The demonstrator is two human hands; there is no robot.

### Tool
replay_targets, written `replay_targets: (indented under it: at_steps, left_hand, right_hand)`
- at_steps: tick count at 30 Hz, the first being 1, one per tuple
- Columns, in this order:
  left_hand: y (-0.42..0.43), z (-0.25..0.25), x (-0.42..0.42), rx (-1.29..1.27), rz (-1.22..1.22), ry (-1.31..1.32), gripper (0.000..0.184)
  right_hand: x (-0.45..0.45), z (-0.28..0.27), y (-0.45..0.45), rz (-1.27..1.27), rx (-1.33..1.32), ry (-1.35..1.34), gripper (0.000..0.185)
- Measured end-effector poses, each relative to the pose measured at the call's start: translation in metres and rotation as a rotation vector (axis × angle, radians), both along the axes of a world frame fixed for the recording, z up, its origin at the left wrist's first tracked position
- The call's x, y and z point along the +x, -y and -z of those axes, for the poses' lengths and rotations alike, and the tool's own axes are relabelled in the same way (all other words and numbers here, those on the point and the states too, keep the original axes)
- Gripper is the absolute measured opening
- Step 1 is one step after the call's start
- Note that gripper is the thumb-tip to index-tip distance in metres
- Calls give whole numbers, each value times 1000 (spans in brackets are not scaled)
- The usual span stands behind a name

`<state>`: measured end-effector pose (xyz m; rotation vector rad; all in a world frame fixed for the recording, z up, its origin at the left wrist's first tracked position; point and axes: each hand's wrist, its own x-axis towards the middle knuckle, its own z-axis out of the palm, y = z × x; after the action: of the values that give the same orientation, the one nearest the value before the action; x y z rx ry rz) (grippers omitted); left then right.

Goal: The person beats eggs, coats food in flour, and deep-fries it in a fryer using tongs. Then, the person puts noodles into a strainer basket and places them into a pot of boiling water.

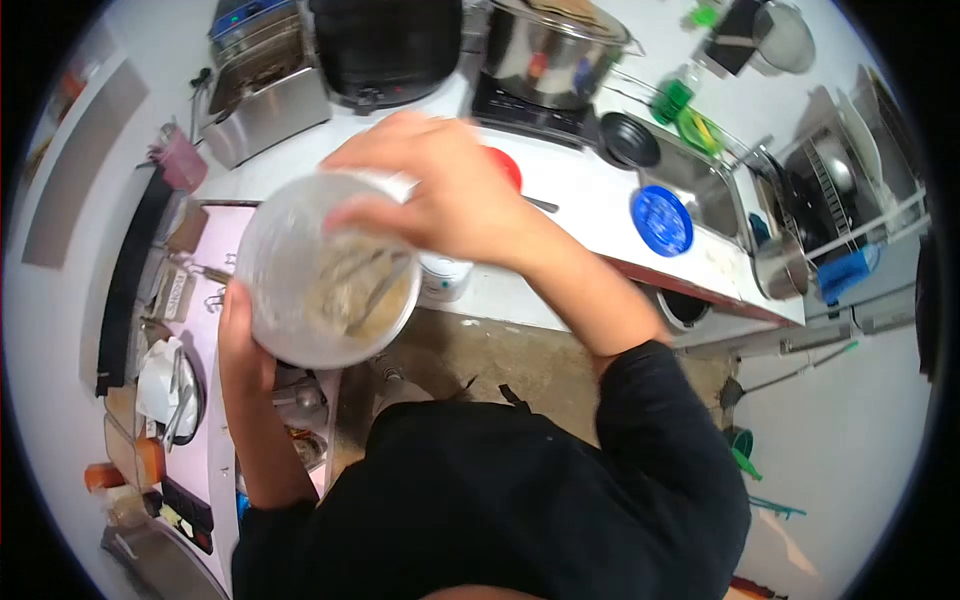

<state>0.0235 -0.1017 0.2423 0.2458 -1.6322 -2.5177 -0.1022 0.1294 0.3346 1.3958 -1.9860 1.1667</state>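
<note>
A translucent whitish tub [275,255] is tilted in front of me, with a pale, lumpy mixture [345,290] inside. Blurred metal wires, which look like a whisk [378,290], reach into the mixture. My left hand [243,335] grips the tub's left side, thumb against the outer wall. Over the tub's upper right rim is my right hand [425,190], smeared by motion; its fingers reach above the opening, and what they hold cannot be made out. A white container [445,277] stands just right of the tub, partly hidden.
Behind the hands are a steel fryer [268,115], a black appliance [388,50] and a large pot [550,55] on a black cooktop [530,112]. A blue lid [662,220] lies beside the sink [700,185]. Left is a pink surface [222,240] with a plate.
</note>
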Motion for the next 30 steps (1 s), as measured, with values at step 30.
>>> replay_targets:
  at_steps: [30]
  left_hand:
    - [-40, 272, 208, 78, -177, 377, 31]
  right_hand:
    - [176, 235, -127, 772, -77, 535, 27]
